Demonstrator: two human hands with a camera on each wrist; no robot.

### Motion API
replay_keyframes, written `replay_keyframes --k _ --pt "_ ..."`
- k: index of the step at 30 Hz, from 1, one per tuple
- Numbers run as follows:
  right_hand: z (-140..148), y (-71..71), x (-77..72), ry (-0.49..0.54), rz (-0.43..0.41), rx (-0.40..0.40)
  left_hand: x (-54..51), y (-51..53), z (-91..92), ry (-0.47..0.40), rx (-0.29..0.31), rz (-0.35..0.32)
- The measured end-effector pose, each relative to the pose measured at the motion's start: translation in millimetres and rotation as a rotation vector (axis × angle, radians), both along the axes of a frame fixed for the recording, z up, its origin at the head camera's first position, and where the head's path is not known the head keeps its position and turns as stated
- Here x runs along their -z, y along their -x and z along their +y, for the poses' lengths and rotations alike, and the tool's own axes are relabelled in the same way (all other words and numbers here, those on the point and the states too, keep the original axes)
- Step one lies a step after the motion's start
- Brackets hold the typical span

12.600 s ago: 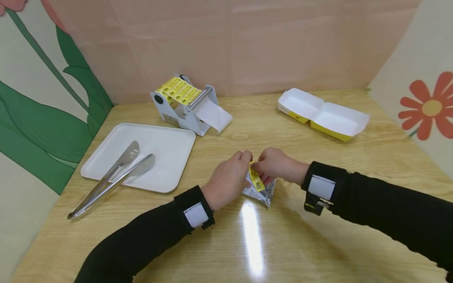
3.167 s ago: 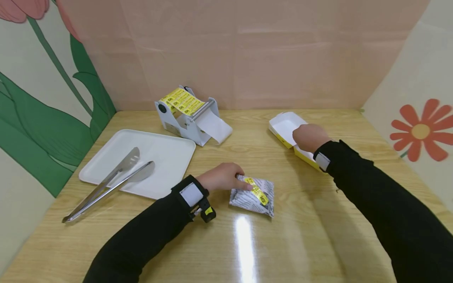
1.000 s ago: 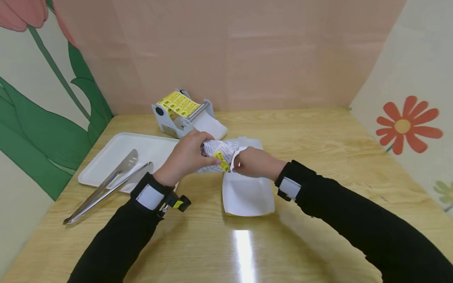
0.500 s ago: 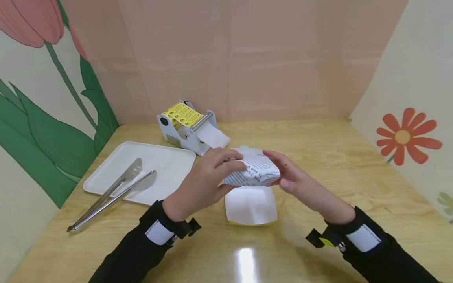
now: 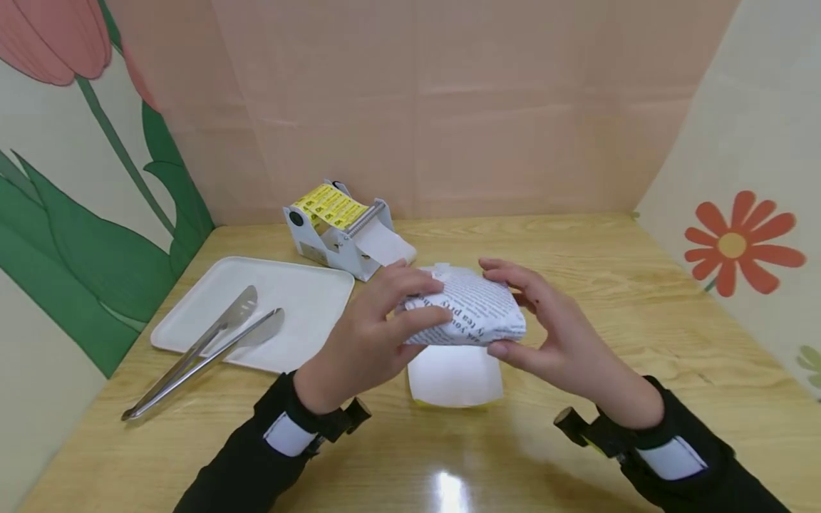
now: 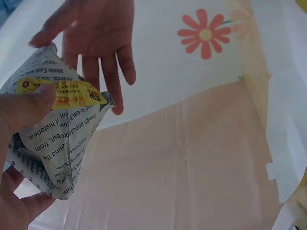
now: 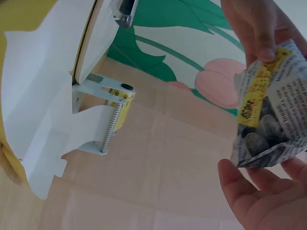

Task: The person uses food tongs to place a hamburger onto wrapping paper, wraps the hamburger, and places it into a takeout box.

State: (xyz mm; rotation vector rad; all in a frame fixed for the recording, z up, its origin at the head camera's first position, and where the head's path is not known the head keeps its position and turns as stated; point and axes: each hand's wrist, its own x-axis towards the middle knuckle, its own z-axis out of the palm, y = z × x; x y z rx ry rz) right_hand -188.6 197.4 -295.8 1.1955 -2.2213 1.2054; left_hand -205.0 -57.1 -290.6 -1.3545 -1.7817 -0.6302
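Observation:
A packet wrapped in newsprint-patterned paper (image 5: 477, 306) is held above the open box by my left hand (image 5: 378, 320), fingers over its top and left end. In the left wrist view the left thumb lies on the packet's yellow label (image 6: 72, 93); the label is out of sight in the head view. My right hand (image 5: 558, 328) is spread around the packet's right end, thumb low and fingers above, uncurled; firm contact is hard to tell. Under the packet lies the open white-and-yellow clamshell box (image 5: 455, 377), its far half mostly covered.
A white tray (image 5: 212, 296) with metal tongs (image 5: 192, 363) across its front edge lies to the left. Behind it stands a label dispenser (image 5: 340, 231) with a roll of yellow labels and a white strip hanging out. A pink sheet (image 5: 481, 107) backs the wooden table.
The box came from the back right to the middle. My left hand raised the packet off the table and turned its label out of the head view; my right hand let go of the box.

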Motion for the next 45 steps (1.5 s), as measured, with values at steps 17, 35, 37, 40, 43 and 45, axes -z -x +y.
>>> replay_keyframes --k 17,35,37,40,43,45 --pt "10.6 9.9 35.2 -0.288 0.044 0.132 32.8 22.5 0.6 0.192 -0.036 -0.945" --pt "0.8 15.7 77.5 -0.544 -0.153 0.224 73.0 30.7 11.0 0.468 -0.161 -0.981" --pt "0.8 17.2 79.4 -0.566 -0.159 0.220 75.8 31.5 12.6 0.497 -0.181 -0.956" --pt "1.6 19.2 81.3 -0.594 -0.173 0.214 79.1 33.0 15.3 0.541 -0.205 -0.936" --pt "1.5 21.6 81.9 -0.607 -0.180 0.212 82.3 35.1 16.9 0.566 -0.228 -0.933" --pt "0.2 22.9 81.1 -0.615 -0.179 0.223 82.8 36.2 17.4 0.569 -0.238 -0.932"
